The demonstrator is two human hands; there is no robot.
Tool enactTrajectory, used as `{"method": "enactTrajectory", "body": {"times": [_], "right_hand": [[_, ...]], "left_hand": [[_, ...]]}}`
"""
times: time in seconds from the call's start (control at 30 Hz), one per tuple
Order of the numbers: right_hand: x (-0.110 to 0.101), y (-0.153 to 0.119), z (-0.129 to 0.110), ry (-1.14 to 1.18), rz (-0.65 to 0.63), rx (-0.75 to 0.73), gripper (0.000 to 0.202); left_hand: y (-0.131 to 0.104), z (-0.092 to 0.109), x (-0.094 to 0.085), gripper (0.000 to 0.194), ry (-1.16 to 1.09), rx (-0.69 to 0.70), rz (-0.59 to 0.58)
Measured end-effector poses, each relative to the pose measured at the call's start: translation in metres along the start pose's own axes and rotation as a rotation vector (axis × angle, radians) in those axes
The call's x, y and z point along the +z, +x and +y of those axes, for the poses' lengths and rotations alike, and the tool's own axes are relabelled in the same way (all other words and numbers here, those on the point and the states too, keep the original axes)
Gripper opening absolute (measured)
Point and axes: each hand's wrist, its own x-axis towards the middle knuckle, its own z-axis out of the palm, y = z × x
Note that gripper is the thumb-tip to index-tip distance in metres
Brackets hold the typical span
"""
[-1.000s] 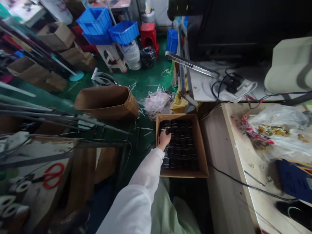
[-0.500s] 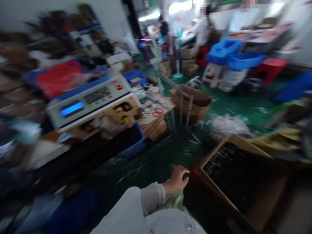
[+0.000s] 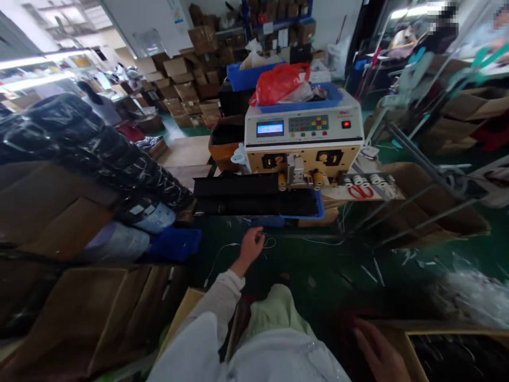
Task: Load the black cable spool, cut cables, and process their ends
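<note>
My left hand point(image 3: 252, 245) hangs over the dark green floor, in front of and below a benchtop machine point(image 3: 304, 127). Its fingers are loosely curled towards the thumb, with nothing visible in them. A thin white wire point(image 3: 222, 249) lies on the floor beyond it. At the lower right, my right hand point(image 3: 379, 353) is blurred, its fingers stretched out beside the edge of a cardboard box point(image 3: 409, 345) of dark items; nothing shows in it. The machine has a lit blue display, a keypad and a red switch. A black chute point(image 3: 236, 193) extends from its front.
Red scissors point(image 3: 361, 192) and several white spools lie right of the machine. A red bag point(image 3: 280, 85) rests on top. Black-wrapped stacks point(image 3: 79, 138) and cartons point(image 3: 71, 313) stand left. A metal frame point(image 3: 433, 159) and clear plastic scraps point(image 3: 473, 297) are right. People sit farther back.
My view has swung left, so the machine now faces me near the middle. My right hand has come into view at the lower right. My left hand stays loosely curled.
</note>
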Motion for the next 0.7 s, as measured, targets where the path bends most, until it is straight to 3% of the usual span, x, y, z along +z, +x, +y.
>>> {"method": "enactTrajectory", "body": {"times": [0.13, 0.2, 0.3, 0.4, 0.47, 0.6, 0.7], "right_hand": [[0.028, 0.047, -0.031, -0.044, -0.115, -0.065, 0.044], [0.042, 0.071, -0.053, -0.085, -0.163, -0.115, 0.042], [0.064, 0.11, -0.095, -0.12, -0.228, -0.203, 0.039], [0.084, 0.145, -0.136, -0.158, -0.279, -0.289, 0.037], [0.095, 0.162, -0.156, -0.18, -0.302, -0.326, 0.036], [0.107, 0.183, -0.176, -0.2, -0.332, -0.34, 0.035], [0.115, 0.198, -0.182, -0.178, -0.354, -0.319, 0.036]], "left_hand": [[0.074, -0.042, -0.043, 0.03, 0.132, -0.155, -0.004], [0.106, -0.056, -0.048, 0.026, 0.191, -0.198, -0.085], [0.139, -0.068, -0.041, 0.022, 0.26, -0.225, -0.226], [0.156, -0.075, -0.034, 0.018, 0.304, -0.232, -0.327], [0.159, -0.08, -0.039, 0.017, 0.321, -0.233, -0.368], [0.16, -0.082, -0.06, 0.016, 0.308, -0.191, -0.391], [0.164, -0.065, -0.063, 0.015, 0.235, -0.108, -0.373]]}}
